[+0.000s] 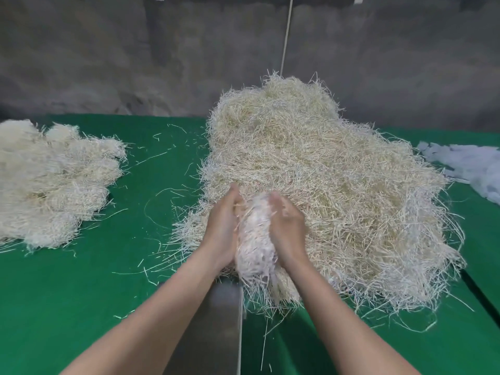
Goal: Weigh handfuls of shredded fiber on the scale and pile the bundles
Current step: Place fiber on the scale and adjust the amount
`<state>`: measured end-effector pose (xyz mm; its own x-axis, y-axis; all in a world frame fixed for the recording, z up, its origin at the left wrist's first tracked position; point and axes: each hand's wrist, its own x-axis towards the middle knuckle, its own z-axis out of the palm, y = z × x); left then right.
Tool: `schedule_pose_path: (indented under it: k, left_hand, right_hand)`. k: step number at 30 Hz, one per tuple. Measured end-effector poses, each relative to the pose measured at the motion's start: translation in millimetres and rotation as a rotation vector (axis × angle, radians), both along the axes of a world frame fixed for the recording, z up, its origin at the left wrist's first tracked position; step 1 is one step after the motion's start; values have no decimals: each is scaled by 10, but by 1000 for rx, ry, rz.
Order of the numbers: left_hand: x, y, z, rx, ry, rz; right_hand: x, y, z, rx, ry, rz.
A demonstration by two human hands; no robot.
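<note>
A big heap of pale shredded fiber (319, 185) covers the middle and right of the green table (81, 293). At its near edge my left hand (223, 228) and my right hand (286, 228) cup a handful of fiber (254, 239) between their palms, fingers curled round it, blurred by motion. It hangs just above the steel scale platform (216, 320), which lies between my forearms. At the far left sits a pile of weighed bundles (51, 182) laid side by side.
Loose strands (162, 201) are scattered on the green cloth between the two piles. A crumpled white plastic sheet (470, 169) lies at the right edge. A grey concrete wall (108, 55) with a hanging cord (286, 36) rises behind the table.
</note>
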<state>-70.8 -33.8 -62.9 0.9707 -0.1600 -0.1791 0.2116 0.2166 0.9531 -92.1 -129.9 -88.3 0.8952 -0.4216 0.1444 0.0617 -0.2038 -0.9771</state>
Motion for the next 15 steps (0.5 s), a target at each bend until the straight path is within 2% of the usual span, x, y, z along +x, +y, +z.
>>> schedule_pose_path:
  k: [2,4,5,7,10,11,15]
  left_hand:
    - [-80,80,-37,-13,-2,84]
    - [-275,12,-150,4,45,41]
    - [-388,-84,-174,-2,81,-10]
    - [-389,-235,-159,58,65,38]
    - [-78,-221,-72,90,-9,333]
    - [-35,-224,-87,95,12,349]
    - [-208,-348,-208,189,175,181]
  right_hand:
    - [85,-146,-1,203,63,-144]
    - [114,-165,43,251,73,-203]
    - [97,-109,70,229,38,-201]
    - [-46,99,40,94,-48,-147]
    - [-286,352,-146,-208,-118,-77]
    - [-287,336,-144,-234,-113,-76]
    - [-87,-32,-52,-154,-85,-189]
